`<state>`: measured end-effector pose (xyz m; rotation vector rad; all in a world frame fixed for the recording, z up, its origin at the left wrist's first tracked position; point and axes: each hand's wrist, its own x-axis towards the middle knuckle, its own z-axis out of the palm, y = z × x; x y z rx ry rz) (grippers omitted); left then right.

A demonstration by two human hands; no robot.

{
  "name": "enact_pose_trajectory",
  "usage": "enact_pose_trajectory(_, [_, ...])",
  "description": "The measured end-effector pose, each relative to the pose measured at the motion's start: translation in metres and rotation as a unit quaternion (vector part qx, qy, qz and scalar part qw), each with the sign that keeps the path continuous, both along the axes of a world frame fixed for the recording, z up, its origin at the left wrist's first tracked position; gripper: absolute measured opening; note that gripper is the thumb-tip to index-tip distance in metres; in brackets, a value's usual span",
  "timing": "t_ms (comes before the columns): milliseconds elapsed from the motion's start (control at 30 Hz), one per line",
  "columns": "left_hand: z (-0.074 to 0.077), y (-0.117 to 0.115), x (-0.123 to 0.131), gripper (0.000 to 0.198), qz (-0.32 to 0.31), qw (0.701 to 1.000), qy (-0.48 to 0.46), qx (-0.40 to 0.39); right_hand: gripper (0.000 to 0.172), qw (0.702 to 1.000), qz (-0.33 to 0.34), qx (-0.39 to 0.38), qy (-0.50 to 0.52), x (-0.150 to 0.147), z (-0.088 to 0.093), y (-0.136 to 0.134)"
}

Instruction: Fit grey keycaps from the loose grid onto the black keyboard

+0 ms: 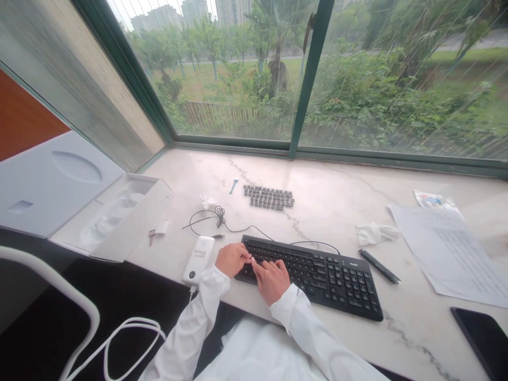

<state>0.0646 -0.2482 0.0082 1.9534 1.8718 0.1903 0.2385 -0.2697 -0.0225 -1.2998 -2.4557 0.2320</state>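
A black keyboard (pixel 317 270) lies on the marble surface, its left part under both hands. My left hand (pixel 233 259) is at the keyboard's left end, its fingers drawn together; what they hold, if anything, is too small to make out. My right hand (pixel 273 278) rests over the keys just beside it, fingers bent and the index fingertip close to the left fingertips. Several small dark keycaps (pixel 270 197) stand in rows behind the keyboard. To their left lies a small blue tool (pixel 234 185) with a pale head.
A white power bank (pixel 199 259) sits left of my left hand. A coiled black cable (pixel 219 212) runs behind the keyboard. At the left is an open white box (pixel 119 217). A black pen (pixel 380 266), crumpled tissue (pixel 375 233), printed paper (pixel 452 254) and phone (pixel 482 338) lie right.
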Motion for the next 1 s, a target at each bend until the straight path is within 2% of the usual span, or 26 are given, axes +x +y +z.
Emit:
enact_pose_trajectory(467, [-0.002,0.000,0.004,0.015,0.006,1.000,0.020,0.015,0.028,0.999,0.017,-0.003,-0.030,-0.002,-0.001,0.000])
enact_pose_trajectory(600, [-0.008,-0.014,0.002,0.013,0.052,0.997,-0.031,0.055,0.029,1.000,0.020,-0.004,-0.011,0.002,-0.003,0.000])
enact_pose_trajectory(800, [-0.015,-0.043,-0.004,0.018,0.176,0.973,-0.046,0.144,0.032,1.000,-0.001,0.013,-0.002,0.011,-0.004,-0.001])
enact_pose_trajectory(1000, [-0.017,-0.055,-0.006,0.018,0.205,0.967,-0.022,0.150,0.037,1.000,-0.007,0.028,0.003,0.007,0.005,-0.002])
